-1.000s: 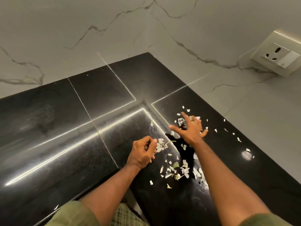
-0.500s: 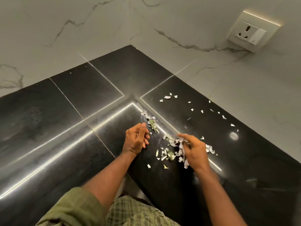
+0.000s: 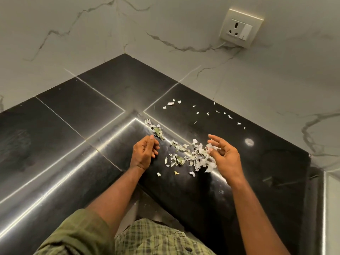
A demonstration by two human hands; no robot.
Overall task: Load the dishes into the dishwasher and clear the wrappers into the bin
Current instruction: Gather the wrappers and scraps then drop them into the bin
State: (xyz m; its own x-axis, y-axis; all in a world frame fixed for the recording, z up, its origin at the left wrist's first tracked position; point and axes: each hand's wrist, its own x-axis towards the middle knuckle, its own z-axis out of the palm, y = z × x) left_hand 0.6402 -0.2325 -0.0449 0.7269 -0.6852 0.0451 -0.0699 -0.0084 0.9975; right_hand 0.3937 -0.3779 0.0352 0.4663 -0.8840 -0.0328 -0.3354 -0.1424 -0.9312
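The fingers (image 3: 155, 147) of the left hand (image 3: 144, 153) are curling loosely inward toward the palm, with the thumb lying alongside; whether they are holding any scrap cannot be told from this view. The left hand is resting on the black bench (image 3: 82, 111) near its rounded front edge, just beside a short trail of torn scraps and leaf bits (image 3: 156, 130) running along the seam.

The right hand (image 3: 225, 160) is hovering palm-up and tilted, its fingers (image 3: 216, 140) spreading apart and relaxed, gripping nothing firmly. A few pale scraps are lying against its fingertips and thumb.

The main pile of torn wrapper pieces (image 3: 195, 157) is lying on the bench between the two hands, touching the right hand's inner side, mixed with some greenish leaf fragments. Smaller loose scraps (image 3: 193, 173) are sitting just in front of the pile, toward the person. A thinner scatter of white bits (image 3: 200, 110) is lying farther back on the bench, well apart from the pile, near the wall.

Both forearms are reaching in from below; a green sleeve (image 3: 79, 234) is covering the left upper arm. A marbled white wall (image 3: 165, 30) is meeting the bench at the corner, and a socket plate (image 3: 239, 30) is sitting on the right-hand wall.
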